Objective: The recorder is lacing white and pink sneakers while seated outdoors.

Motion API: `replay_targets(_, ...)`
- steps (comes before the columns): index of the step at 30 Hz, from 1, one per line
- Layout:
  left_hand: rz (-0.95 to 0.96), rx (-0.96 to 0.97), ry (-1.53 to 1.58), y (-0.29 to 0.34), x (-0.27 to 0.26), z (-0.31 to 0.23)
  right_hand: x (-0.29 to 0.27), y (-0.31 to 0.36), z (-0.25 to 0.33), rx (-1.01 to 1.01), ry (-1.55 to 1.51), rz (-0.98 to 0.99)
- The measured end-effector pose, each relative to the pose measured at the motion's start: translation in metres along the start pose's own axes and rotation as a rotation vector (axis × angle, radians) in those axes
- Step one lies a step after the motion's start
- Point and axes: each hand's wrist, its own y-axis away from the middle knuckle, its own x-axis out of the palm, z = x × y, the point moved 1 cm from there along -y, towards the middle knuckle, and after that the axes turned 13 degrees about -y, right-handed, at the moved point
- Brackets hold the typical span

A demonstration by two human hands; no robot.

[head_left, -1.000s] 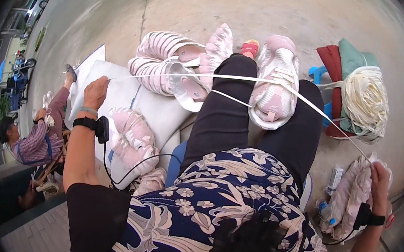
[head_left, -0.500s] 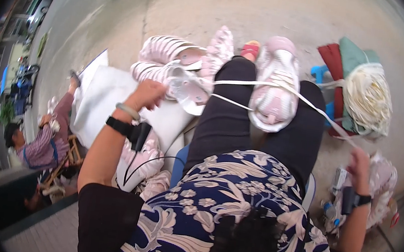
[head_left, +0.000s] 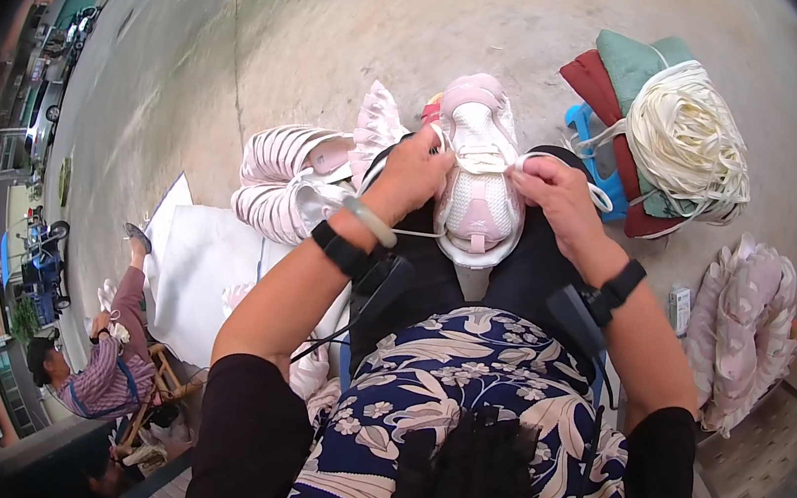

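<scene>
Left hand [head_left: 418, 174], right hand [head_left: 563, 202]: pinching lace [head_left: 483, 168] | shoe [head_left: 481, 198] between | I judge: lacing step; next calls for even pull

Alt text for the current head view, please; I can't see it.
The left hand and right hand pinch a white lace on either side of a pink-and-white shoe on the person's lap. To the right, a bundle of cream laces rests on red and green cloth; to the left lie striped pink-and-white shoe pieces.
</scene>
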Motion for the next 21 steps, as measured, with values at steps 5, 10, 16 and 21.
replay_targets(5,0.005,-0.169,0.161,-0.009,0.002,0.003,-0.001,-0.005,-0.005,-0.057,-0.129,-0.169)
replay_targets(10,-0.107,0.073,0.214,0.015,0.005,0.017,-0.002,0.004,-0.011,-0.094,-0.247,-0.205)
replay_targets(16,-0.026,-0.098,0.622,0.041,0.008,0.008,0.000,0.001,-0.020,-0.234,-0.237,-0.225)
replay_targets(21,-0.029,-0.099,0.629,0.043,0.009,0.013,0.006,0.000,-0.024,-0.280,-0.245,-0.233)
